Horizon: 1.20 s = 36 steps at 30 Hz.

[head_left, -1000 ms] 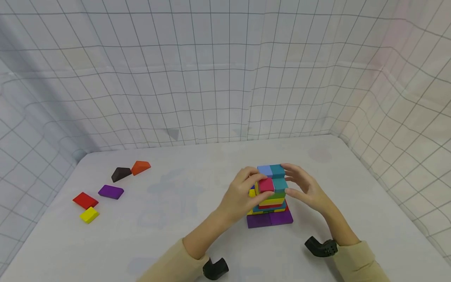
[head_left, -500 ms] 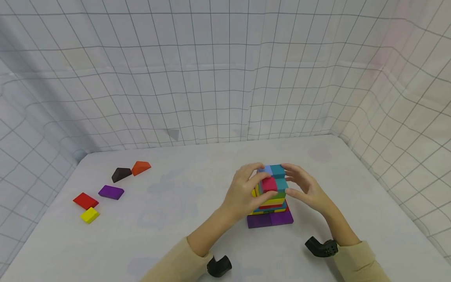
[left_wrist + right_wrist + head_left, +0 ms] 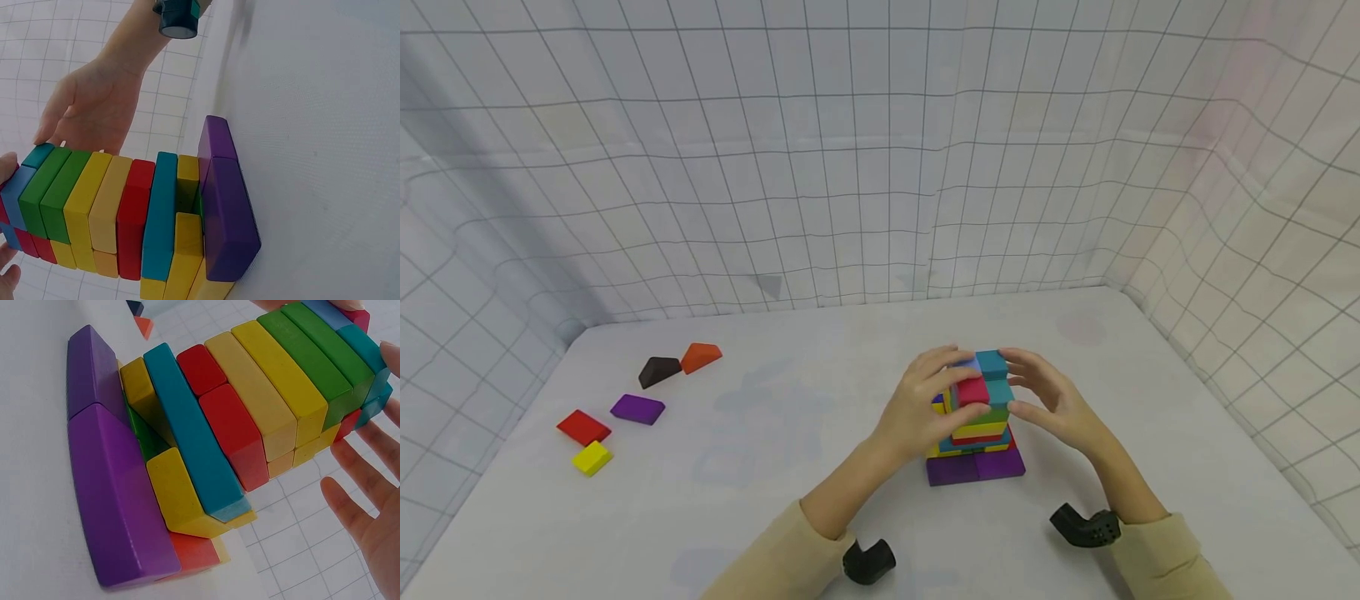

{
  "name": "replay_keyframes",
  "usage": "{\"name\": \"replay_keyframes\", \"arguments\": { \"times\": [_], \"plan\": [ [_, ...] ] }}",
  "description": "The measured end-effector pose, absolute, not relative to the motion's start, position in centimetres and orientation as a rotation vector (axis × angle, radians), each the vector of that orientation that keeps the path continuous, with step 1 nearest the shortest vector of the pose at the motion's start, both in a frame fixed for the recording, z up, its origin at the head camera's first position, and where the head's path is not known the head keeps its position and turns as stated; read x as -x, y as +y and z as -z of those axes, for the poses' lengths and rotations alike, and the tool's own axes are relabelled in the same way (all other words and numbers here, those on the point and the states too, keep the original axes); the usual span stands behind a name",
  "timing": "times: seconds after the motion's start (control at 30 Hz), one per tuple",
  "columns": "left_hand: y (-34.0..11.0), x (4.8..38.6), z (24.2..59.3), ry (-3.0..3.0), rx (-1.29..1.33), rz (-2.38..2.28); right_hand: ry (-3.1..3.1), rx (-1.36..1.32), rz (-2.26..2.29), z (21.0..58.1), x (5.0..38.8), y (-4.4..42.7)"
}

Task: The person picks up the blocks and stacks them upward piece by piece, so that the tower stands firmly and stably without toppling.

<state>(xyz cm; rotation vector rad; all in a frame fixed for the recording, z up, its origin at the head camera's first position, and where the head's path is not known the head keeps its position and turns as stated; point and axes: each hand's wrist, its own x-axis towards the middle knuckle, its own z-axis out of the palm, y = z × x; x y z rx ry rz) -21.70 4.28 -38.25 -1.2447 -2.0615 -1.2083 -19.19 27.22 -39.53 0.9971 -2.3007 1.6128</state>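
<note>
A tower of colored blocks (image 3: 980,431) stands on two purple blocks (image 3: 976,467), right of the table's middle. Its layers include yellow, red, green and teal blocks. At the top front, my left hand (image 3: 917,408) pinches a red block (image 3: 972,391), thumb in front and fingers bent over it. Beside it, my right hand (image 3: 1060,406) has thumb and fingers spread along the tower's right side, the thumb at a teal block (image 3: 999,393). In the right wrist view, several right fingers (image 3: 356,462) reach out fairly straight by the upper layers. Left fingers partly hide a light blue block at the top.
Loose blocks lie at the table's left: black (image 3: 659,372), orange (image 3: 701,357), purple (image 3: 637,409), red (image 3: 583,427) and yellow (image 3: 592,458). A white gridded curtain (image 3: 865,167) surrounds the table (image 3: 737,500) at the back and sides.
My left hand has moved slightly right and its fingers reach further over the top, with the red block shifted a little right beside the teal one. The right hand stays in place.
</note>
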Motion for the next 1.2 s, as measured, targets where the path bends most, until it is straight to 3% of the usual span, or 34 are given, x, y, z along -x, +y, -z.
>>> {"name": "replay_keyframes", "arguments": {
  "times": [0.5, 1.2],
  "plan": [
    [3.8, 22.9, 39.1, -2.046, 1.374, 1.612, -2.312, -0.989, -1.619, 39.3, 19.1, 27.1],
    [3.6, 23.2, 39.1, -2.024, 1.424, 1.622, -2.286, -1.008, -1.635, 39.3, 19.1, 27.1]
  ]
}}
